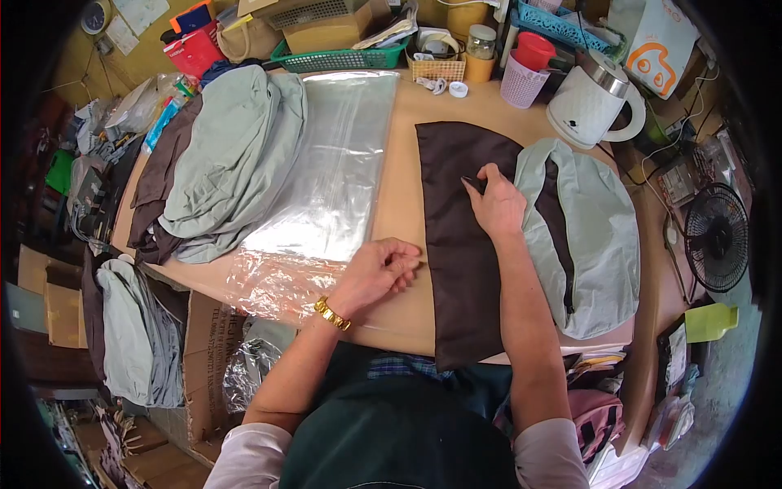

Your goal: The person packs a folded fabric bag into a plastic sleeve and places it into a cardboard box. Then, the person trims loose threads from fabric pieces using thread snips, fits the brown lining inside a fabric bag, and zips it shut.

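Observation:
A dark brown cloth piece (464, 269) lies flat in front of me, its near end hanging over the table edge. My right hand (498, 202) is over this cloth, thumb and fingers closed in a pinch. A small dark bit shows at the fingertips; whether it is a fold of cloth or a separate thing, I cannot tell. My left hand (379, 273), with a gold watch (331, 313) at the wrist, is curled beside the cloth's left edge. Anything in its fingers is hidden. Right of the cloth lies a pale grey-green fabric piece (599, 236) with a dark brown strip.
Clear plastic sheets (342, 155) lie left of centre, beside a pile of grey-green fabric (236, 155). A white kettle (590, 98), a pink cup (523, 81) and a green basket (342, 59) line the back. A black fan (717, 236) stands at right.

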{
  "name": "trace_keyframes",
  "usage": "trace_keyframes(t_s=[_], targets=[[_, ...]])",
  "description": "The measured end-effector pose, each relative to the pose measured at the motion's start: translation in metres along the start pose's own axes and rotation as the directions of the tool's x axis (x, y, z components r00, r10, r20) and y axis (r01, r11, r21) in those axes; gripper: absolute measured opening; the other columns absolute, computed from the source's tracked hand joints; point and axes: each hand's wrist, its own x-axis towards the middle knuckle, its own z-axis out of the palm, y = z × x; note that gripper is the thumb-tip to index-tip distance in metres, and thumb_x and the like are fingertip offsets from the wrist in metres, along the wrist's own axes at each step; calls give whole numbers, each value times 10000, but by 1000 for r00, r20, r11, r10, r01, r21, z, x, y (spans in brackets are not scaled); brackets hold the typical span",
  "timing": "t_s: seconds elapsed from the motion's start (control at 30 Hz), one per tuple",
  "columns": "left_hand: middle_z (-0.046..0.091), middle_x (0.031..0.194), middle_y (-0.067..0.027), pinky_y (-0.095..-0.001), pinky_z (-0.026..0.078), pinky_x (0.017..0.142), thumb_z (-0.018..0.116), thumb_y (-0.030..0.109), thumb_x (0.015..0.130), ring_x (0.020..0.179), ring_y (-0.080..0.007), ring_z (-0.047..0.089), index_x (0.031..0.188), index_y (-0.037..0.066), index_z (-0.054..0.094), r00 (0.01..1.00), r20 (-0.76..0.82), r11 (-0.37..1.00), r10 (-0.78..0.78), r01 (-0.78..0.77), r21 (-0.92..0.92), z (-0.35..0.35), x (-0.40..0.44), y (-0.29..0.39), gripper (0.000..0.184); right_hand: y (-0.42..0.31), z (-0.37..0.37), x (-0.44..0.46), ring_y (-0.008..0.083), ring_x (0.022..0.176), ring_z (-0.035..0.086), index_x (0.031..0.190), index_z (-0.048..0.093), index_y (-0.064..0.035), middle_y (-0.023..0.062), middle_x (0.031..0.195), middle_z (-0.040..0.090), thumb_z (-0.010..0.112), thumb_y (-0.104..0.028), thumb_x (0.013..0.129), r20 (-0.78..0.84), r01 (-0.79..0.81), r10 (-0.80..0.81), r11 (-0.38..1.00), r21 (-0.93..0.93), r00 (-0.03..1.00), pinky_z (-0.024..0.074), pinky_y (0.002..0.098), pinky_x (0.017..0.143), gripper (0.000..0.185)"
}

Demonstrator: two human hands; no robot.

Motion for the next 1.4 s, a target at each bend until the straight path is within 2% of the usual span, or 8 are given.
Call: trace_keyframes(t_s=[0.17,0.27,0.33,0.43,0.53,0.77,1.17,1.4], targets=[[647,789,-29,-204,479,572,588,114,955,629,-57,570,1004,-30,650,966,225,976,-130,85,198,-1,2,8,164,-4,-4,1,315,850,663,987,532,-96,100,927,672,735,-279,814,62,-42,45,998,-44,997,501,440,689,324],[674,854,-52,-209,534,614,579,103,959,686,-91,637,1043,-33,642,988,128,996,-81,83,-10,1,4,-11,173,-4,-5,2,311,870,653,1035,546,-98,105,968,652,725,-295,821,45,-45,44,999,25,998,498,437,694,341],[679,965,-138,-273,601,776,543,72,968,893,-207,694,1040,-72,620,972,217,636,-85,221,-739,4,3,-19,178,-3,-11,3,312,872,645,1058,555,-99,104,979,635,719,-300,825,-2,-7,7,995,97,1000,496,436,698,349],[637,1077,-235,-372,553,955,504,46,977,1109,-347,616,1012,-125,595,964,265,323,-29,259,-910,15,-4,-17,197,-29,-55,-4,319,856,630,1028,592,-91,97,949,592,717,-273,823,5,127,-128,983,129,992,493,425,693,301],[615,1081,-225,-371,529,987,491,39,982,1146,-368,587,999,-152,555,969,247,284,-9,239,-929,17,-3,-13,202,-65,-103,-25,319,818,624,939,616,-80,82,893,560,740,-197,785,139,191,-214,968,165,967,489,416,678,230],[611,1073,-211,-374,538,976,477,48,992,1131,-330,604,1012,-141,551,978,209,336,-13,201,-920,18,-4,-12,204,-86,-113,-60,246,731,617,886,547,-82,62,829,550,750,-72,672,160,482,-496,868,116,854,445,362,639,295],[622,1089,-167,-374,515,995,500,68,987,1074,-289,629,1051,-104,572,981,183,456,70,131,-880,21,-8,-14,197,-99,-101,-62,218,647,577,802,474,-83,60,724,500,663,-58,684,185,610,-602,792,14,777,425,335,581,224],[625,1079,-143,-321,563,903,498,101,995,1023,-241,654,957,-28,568,999,35,538,36,10,-843,21,-8,-16,152,-71,-69,-55,302,725,611,910,531,-70,95,858,550,746,-111,752,41,312,-321,938,150,946,475,415,639,271]])
